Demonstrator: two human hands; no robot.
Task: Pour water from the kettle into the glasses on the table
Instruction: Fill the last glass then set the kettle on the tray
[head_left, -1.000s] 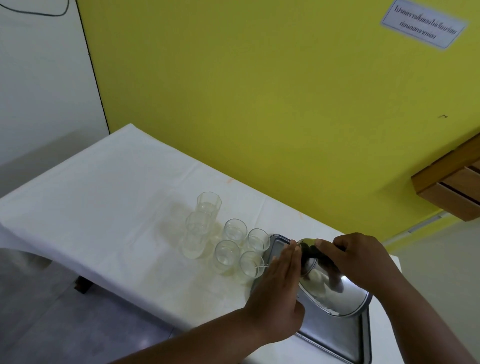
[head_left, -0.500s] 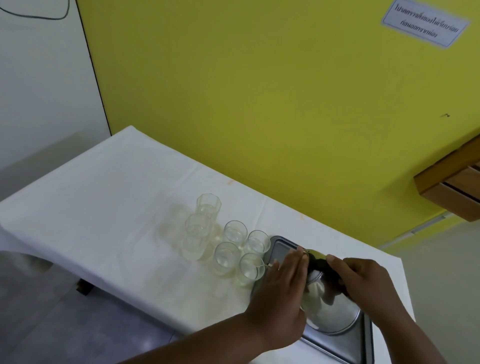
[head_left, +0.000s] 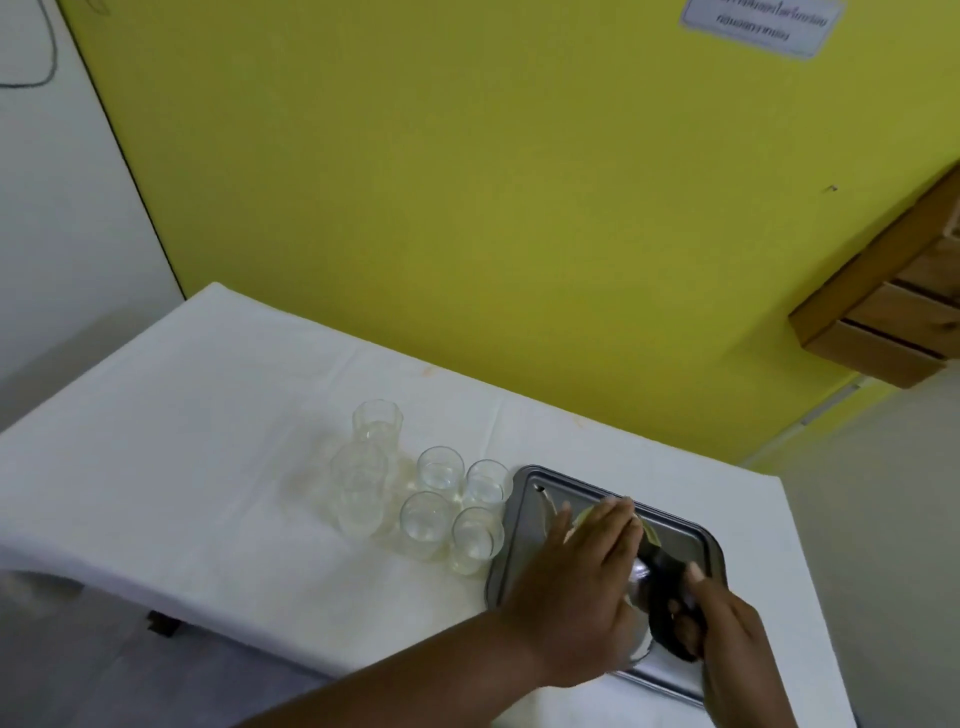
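Note:
A shiny steel kettle (head_left: 640, 582) with a black handle (head_left: 666, 608) is over the metal tray (head_left: 524, 519) at the table's right end, mostly hidden by my hands. My right hand (head_left: 727, 639) grips the black handle. My left hand (head_left: 582, 587) lies flat against the kettle's left side, fingers straight. Several clear glasses stand in a cluster just left of the tray: a tall faceted one (head_left: 377, 423) at the back, another tall one (head_left: 359, 488), and small tumblers (head_left: 477, 540) nearest the tray.
A white cloth covers the table (head_left: 208, 441), which stands against a yellow wall. A wooden shelf (head_left: 893, 312) juts from the wall at the right. Grey floor shows below the table's near edge.
The kettle has come down from its tilt beside the glasses toward the tray, and both hands moved with it, right and nearer to me. The view has tipped slightly.

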